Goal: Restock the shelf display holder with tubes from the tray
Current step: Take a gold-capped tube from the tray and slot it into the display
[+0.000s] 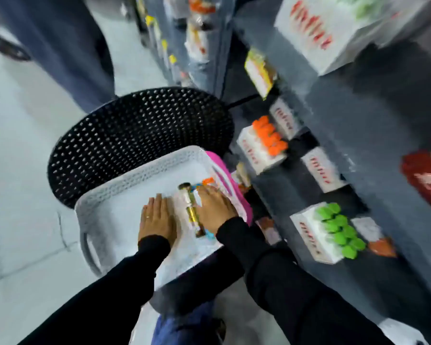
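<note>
Pale tiled floor [23,170], black perforated chair [139,130], dark shelving [373,135]

Tray [105,195]: rests on the chair [135,125], the chair's back behind it. In the tray, right half: tubes [192,210] lying flat. Left hand [157,220] flat on the tray floor, just left of the tubes; right hand [215,207] just right of them, touching. Second tray [234,185] under the first, showing at its right edge. Shelf [358,145] to the right: one display holder [261,150] with tubes standing in it, farther back; another display holder [319,232] nearer, also stocked.
</note>
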A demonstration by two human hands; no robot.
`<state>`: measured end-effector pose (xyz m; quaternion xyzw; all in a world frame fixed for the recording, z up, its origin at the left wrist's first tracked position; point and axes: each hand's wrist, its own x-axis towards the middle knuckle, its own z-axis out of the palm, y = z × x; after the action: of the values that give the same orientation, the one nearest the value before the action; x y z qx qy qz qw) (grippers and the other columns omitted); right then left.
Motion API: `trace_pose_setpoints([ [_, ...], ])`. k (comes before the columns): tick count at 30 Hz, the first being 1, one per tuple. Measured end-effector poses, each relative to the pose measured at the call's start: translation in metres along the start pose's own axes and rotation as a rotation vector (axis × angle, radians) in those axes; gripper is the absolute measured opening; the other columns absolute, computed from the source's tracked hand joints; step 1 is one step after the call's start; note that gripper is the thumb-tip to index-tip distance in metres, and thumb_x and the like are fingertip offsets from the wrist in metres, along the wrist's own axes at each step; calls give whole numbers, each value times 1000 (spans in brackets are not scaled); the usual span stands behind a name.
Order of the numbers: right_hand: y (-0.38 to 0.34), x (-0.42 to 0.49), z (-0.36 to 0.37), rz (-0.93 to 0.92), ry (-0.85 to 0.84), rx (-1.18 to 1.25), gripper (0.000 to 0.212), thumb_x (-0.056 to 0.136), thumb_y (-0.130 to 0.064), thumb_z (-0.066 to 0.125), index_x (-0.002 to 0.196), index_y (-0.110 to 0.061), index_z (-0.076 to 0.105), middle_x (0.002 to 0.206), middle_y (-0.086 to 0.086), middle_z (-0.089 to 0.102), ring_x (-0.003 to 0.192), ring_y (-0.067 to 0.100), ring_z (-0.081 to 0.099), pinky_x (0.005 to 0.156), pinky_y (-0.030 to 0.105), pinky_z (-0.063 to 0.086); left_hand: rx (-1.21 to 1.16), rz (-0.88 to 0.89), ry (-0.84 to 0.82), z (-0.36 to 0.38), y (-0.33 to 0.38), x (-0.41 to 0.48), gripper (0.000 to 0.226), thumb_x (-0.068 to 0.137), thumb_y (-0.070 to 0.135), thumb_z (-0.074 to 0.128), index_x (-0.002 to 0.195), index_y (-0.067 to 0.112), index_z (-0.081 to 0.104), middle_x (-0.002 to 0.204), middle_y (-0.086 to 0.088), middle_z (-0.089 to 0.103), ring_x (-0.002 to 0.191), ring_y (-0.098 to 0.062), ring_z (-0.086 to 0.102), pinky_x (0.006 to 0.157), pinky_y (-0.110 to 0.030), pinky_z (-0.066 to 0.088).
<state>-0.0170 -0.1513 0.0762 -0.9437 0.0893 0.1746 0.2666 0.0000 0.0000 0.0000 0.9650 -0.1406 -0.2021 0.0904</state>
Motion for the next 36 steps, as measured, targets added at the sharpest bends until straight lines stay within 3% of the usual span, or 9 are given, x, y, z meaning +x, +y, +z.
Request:
trace_pose_setpoints([
  [4, -13, 41, 32, 82, -76, -164, 49, 96, -27, 47, 140, -9, 35, 140, 16, 46, 130, 36, 37, 101, 46, 38, 3, -78, 50, 18, -24, 6, 64, 90, 39, 13, 140, -1, 17, 152, -20, 14, 139, -36, 10, 115, -46, 6],
  [7, -20, 68, 40, 92, -101, -321, 53, 98, -29, 44, 144, -7, 28, 143, 18, 43, 135, 38, 27, 104, 49, 31, 57, -28, 56, 34, -33, 6, 75, 85, 49, -3, 142, 2, 12, 154, -15, 5, 140, -27, -5, 111, -36, -14],
  [14, -32, 81, 37, 64, -81, -572, 28, 92, -11, 42, 115, -5, 55, 111, 15, 62, 124, 34, 35, 98, 45, 31, 80, -36, 5, 35, -35, 7, 65, 92, 43, 9, 137, -1, 26, 148, -20, 24, 136, -32, 8, 109, -37, -9],
  [17, -35, 77, 32, 55, -86, -543, 23, 88, -9, 47, 109, -6, 57, 107, 15, 62, 122, 33, 34, 96, 44, 30, 78, -47, -22, 31, -34, 7, 72, 91, 45, -3, 137, -2, 27, 148, -20, 25, 137, -33, 12, 110, -36, -10],
  [23, -46, 49, -1, 29, -67, -256, 28, 84, -18, 60, 109, -6, 58, 116, 14, 59, 114, 35, 47, 89, 41, 42, 97, -50, -68, 27, -34, 7, 77, 80, 50, -12, 142, 6, -5, 150, -7, -18, 139, -25, -17, 112, -36, -15],
  [27, -36, 20, -40, 123, -195, -146, 22, 83, -13, 62, 64, -9, 52, 93, 16, 55, 82, 32, 55, 66, 29, 41, 67, -92, -174, 2, -17, 5, 60, 95, 34, 19, 142, 4, -5, 154, -13, -10, 141, -28, -10, 117, -41, 0],
  [31, -24, -14, -94, 148, -160, -178, 15, 79, -18, 69, 86, -5, 69, 81, 13, 59, 72, 27, 54, 58, 25, 44, 64, 73, -22, -29, 26, 17, 57, 97, 29, 22, 142, 2, 0, 155, -14, 0, 141, -28, -2, 116, -40, 5],
  [33, -17, -36, -129, 167, -109, -192, 14, 76, -19, 71, 74, -7, 65, 75, 11, 62, 70, 25, 58, 49, 22, 44, 9, 222, 119, -53, 62, 27, 56, 96, 27, 27, 140, -3, 9, 152, -20, 11, 141, -32, 7, 115, -43, 12],
  [36, -8, -78, -183, 223, 9, -203, 23, 71, -20, 76, 84, -3, 67, 81, 10, 66, 74, 24, 63, 59, 24, 54, -25, 477, 227, -90, 128, 41, 58, 91, 27, 26, 136, -9, 22, 147, -27, 24, 137, -39, 19, 113, -48, 20],
])
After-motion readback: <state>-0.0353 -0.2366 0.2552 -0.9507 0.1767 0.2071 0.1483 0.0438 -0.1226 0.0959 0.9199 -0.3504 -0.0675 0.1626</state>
